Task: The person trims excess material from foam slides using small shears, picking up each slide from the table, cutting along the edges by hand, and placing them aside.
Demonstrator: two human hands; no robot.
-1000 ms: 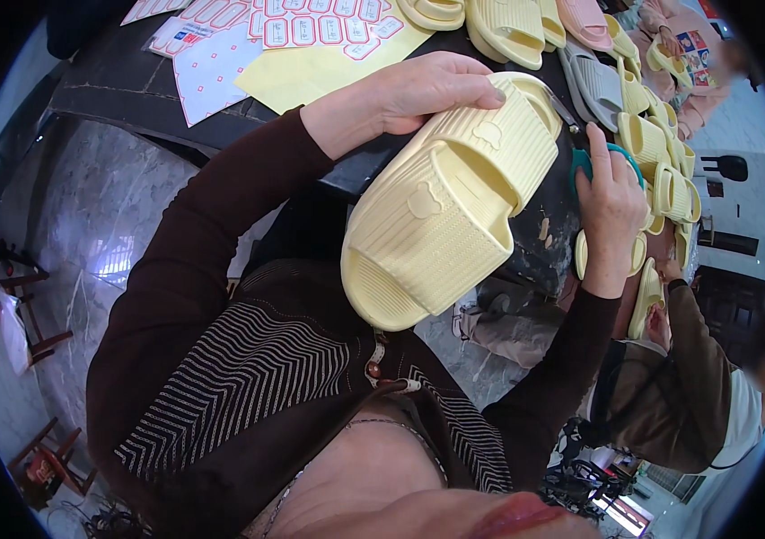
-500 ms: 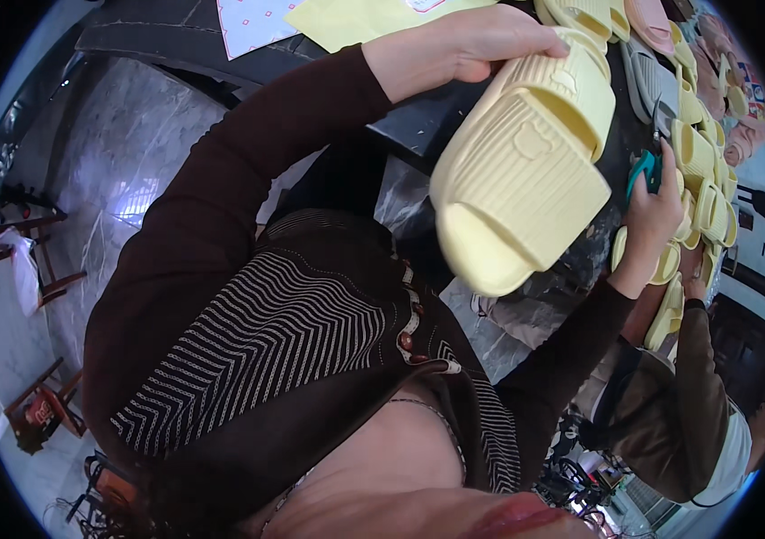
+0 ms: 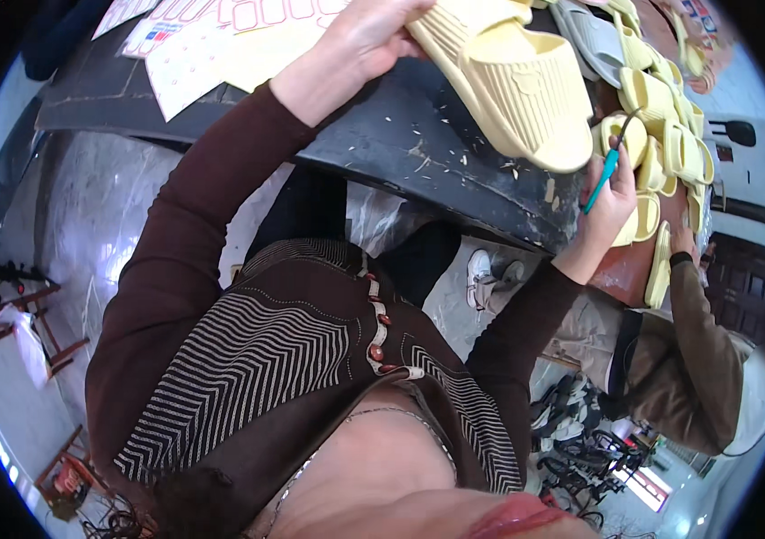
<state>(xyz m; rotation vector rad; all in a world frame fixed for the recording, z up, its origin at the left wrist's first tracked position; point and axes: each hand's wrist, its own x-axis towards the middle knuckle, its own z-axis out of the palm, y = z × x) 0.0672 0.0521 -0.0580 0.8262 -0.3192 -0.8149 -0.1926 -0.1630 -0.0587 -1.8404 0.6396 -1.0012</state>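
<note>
Near the top edge, my left hand is closed on a pair of pale yellow slide slippers, held over the dark table. The front slipper has a ribbed strap with a raised animal-head shape; its mate is partly cut off by the top of the picture. To the right, my right hand grips small scissors with teal handles and a thin, curved dark tip pointing up. The scissors are close to the slipper's toe but apart from it.
Light trimmings litter the dark table. Printed paper sheets lie at the far left. Many yellow slippers and a grey one crowd the right side. A co-worker in a brown top reaches in at the right.
The slippers have moved up and away, and their toes now point to the lower right. My right hand has shifted left and down, and the scissors are turned. The view has shifted, showing more table.
</note>
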